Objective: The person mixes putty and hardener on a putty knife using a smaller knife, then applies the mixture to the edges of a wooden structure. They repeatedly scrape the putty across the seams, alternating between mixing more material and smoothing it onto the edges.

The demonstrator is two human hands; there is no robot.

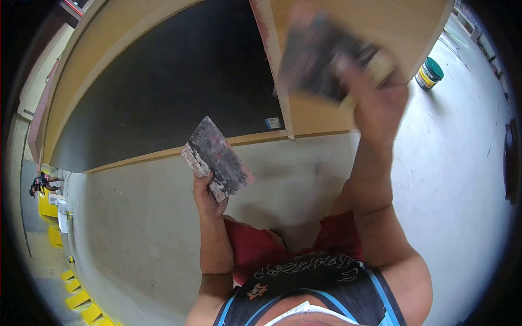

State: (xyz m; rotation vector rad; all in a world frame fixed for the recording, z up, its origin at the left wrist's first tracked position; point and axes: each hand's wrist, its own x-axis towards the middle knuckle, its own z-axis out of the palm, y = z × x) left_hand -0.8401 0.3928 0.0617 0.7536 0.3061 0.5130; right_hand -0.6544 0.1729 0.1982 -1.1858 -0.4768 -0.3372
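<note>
My left hand (209, 195) grips a flat rectangular putty spreader (222, 157) by its near end, the thumb on top. Pale dried filler coats that end, and reddish smears mark its dark face. Raised at the upper right, my right hand (374, 100) is closed on a broad dark scraper (321, 60) with a pale yellowish edge, both smeared by motion. The scraper overlaps a tan wooden panel (321, 122) in this view. Left of it is a large black panel (174, 81) framed in tan wood, with a small label (272, 123) near its lower corner.
A bucket with a green lid (431, 70) stands on the pale floor (451, 190) at the right. Far left, a person (42, 183) is near yellow chairs (49, 205). Several more yellow pieces (79, 300) line the lower left.
</note>
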